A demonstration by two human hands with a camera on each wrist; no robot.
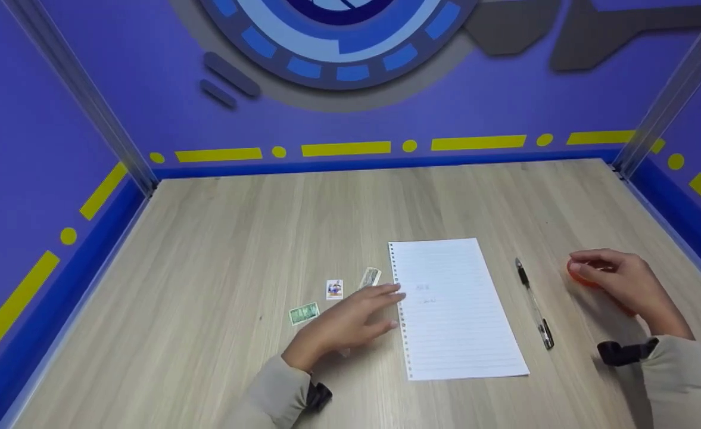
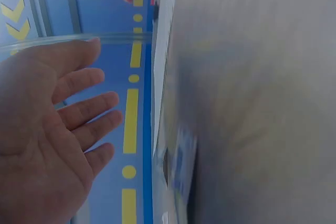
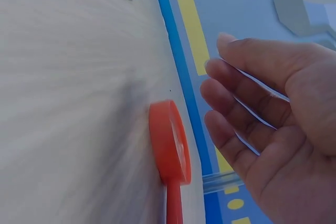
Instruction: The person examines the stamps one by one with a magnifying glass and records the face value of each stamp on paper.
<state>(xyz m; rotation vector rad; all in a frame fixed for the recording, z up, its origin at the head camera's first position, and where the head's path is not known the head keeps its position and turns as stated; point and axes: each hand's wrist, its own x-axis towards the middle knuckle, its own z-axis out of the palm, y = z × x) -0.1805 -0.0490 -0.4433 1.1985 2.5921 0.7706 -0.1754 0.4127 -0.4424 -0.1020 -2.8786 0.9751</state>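
- Left of the white lined rectangular paper (image 1: 457, 339): our left hand (image 1: 350, 319), loosely spread.
- Right of it: our right hand (image 1: 633, 283), loosely curved above a round orange-red plastic magnifier (image 3: 164, 135).

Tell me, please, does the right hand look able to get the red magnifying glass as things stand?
Probably yes: the right hand holds nothing and hovers close above the red magnifying glass, and the right wrist view shows nothing between them.

No legible text. Lined sheet (image 1: 463, 339): two short, faint handwritten lines (image 1: 427, 301) near its left edge, upper half, undecipherable. Stamps (image 1: 335, 289) on surface (image 1: 255, 226): print too small to read.
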